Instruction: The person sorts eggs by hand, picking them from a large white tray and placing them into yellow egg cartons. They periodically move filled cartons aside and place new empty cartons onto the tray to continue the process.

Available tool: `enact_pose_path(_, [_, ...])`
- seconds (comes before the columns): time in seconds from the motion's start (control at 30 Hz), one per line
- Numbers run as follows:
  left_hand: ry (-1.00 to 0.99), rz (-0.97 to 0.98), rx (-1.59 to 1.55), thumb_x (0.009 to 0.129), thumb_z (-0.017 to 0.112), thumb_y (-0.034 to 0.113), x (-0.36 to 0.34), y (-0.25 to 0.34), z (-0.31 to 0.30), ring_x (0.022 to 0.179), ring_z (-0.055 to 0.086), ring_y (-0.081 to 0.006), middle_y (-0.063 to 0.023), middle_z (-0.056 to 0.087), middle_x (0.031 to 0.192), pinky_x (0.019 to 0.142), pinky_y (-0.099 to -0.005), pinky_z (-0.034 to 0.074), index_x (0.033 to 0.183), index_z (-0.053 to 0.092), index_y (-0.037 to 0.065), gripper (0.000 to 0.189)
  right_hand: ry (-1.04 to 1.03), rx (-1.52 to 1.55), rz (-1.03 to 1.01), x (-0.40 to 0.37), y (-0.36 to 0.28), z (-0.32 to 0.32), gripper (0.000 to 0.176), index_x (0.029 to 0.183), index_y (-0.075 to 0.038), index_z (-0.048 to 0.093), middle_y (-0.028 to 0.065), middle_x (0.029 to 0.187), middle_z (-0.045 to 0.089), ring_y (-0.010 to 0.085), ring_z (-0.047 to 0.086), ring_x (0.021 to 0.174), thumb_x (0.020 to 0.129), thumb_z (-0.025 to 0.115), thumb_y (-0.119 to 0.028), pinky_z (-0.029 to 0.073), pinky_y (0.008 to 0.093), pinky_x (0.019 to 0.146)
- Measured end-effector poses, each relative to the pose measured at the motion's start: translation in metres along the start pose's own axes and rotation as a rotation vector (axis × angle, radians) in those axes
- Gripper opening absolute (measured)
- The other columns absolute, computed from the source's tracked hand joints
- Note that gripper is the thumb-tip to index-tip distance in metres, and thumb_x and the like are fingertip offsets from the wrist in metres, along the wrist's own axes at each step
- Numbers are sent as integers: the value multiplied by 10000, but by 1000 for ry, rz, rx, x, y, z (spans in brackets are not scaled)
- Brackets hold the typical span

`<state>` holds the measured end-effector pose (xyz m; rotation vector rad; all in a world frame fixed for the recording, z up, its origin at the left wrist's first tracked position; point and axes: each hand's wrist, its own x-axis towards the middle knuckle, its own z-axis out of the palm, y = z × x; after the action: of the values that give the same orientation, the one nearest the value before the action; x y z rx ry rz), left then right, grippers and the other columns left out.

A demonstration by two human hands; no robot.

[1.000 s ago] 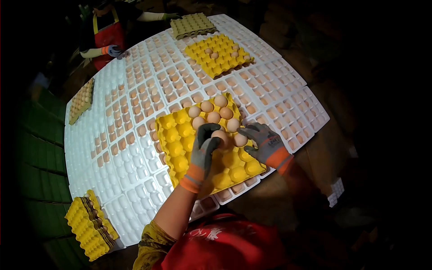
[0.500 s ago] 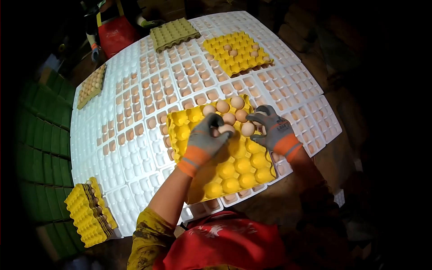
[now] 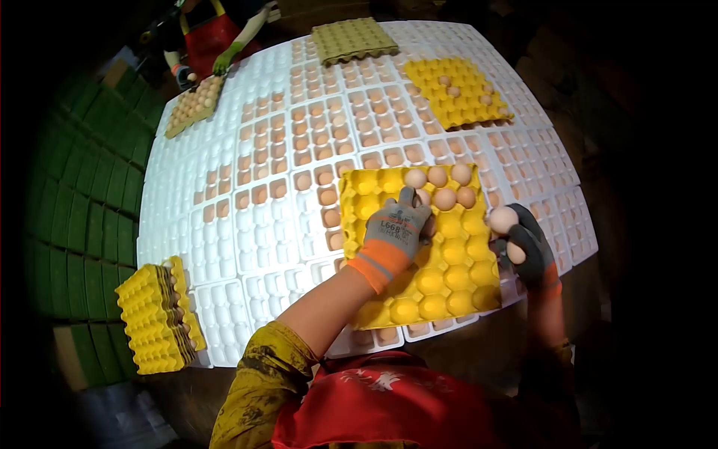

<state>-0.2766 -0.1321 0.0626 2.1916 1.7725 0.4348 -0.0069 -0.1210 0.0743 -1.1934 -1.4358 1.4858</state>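
A yellow egg tray lies in front of me on the white packs, with several brown eggs in its far right part. My left hand, in a grey glove with an orange cuff, is over the tray's middle. Its fingers are curled down, and part of an egg shows at the thumb side. Just off the tray's right edge, my right hand, gloved alike, is closed around two visible eggs, one pale egg at the fingertips and another lower in the palm.
White plastic egg packs cover the table, many cups filled. Another yellow tray with a few eggs and a grey-green tray stack sit farther off. Yellow trays are stacked at left. Across the table, a co-worker's hands are by an egg-filled tray.
My right hand has moved off the tray's right side with eggs from it; fewer eggs remain there. My left hand has turned palm down. The co-worker's hands have come to the far-left tray.
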Motion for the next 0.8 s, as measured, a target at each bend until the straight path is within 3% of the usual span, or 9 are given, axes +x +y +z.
enact_pose_path(0.1, [217,6,-622,782,838,217,-28,-44,-22,1013,641,-270,-112,618,1188,888,-373,529,1162,688,71,434,-62,99,68,-3,-15,31,388,1242,-43,569,26,851,602,81,526,653,937,569,-284,437,227,552])
enact_pose_path(0.17, [226,-134,-1083,785,850,198,-56,-96,-24,1047,621,-170,-73,645,1156,906,-312,518,1167,690,19,451,-120,164,94,1,-29,68,408,1239,-42,571,28,844,605,87,533,644,914,594,-289,442,232,542])
enact_pose_path(0.23, [281,-426,-956,787,850,186,-88,-148,-39,1016,635,-166,-76,655,1145,873,-327,550,1161,696,21,437,-220,142,187,17,-40,110,437,1231,-36,583,48,873,647,95,585,654,848,705,-209,457,228,538])
enact_pose_path(0.37, [657,-599,-547,764,860,167,-157,-308,-15,995,655,-245,-99,610,1131,891,-356,551,1134,718,56,411,-450,-48,172,66,-49,236,463,1169,-87,643,50,917,668,126,633,750,772,836,-226,499,249,627])
enact_pose_path(0.43, [687,-647,-373,756,864,189,-176,-353,-19,974,655,-252,-86,600,1143,881,-359,550,1142,716,61,433,-482,-392,-152,106,-20,305,455,1151,-132,655,70,1008,674,215,663,903,758,832,-279,532,333,775])
enact_pose_path(0.53, [611,-727,-260,767,847,245,-167,-376,-22,1053,657,-267,-94,550,1294,872,-383,557,1174,717,142,440,-416,-864,-301,158,18,401,444,1158,-176,654,98,1250,606,301,632,1083,773,787,-353,519,424,909])
enact_pose_path(0.6, [332,-746,-18,778,832,323,-151,-377,-34,1067,660,-327,-124,526,1367,903,-416,559,1255,690,184,517,-340,-1103,-238,173,39,449,455,1219,-204,634,107,1391,524,304,614,1157,807,752,-357,527,436,940])
enact_pose_path(0.7, [103,-638,104,821,778,391,-146,-389,-37,1134,636,-346,-152,481,1463,938,-444,547,1297,668,222,517,-341,-1305,-226,182,89,478,493,1283,-228,608,114,1418,508,309,607,1188,823,744,-345,523,427,966])
enact_pose_path(0.8, [204,-568,-36,850,748,327,-164,-406,-39,1120,642,-334,-147,546,1396,935,-436,543,1302,664,193,479,-176,-765,-247,181,116,462,416,1286,-208,656,140,1396,559,317,583,1243,874,703,-233,502,409,1006])
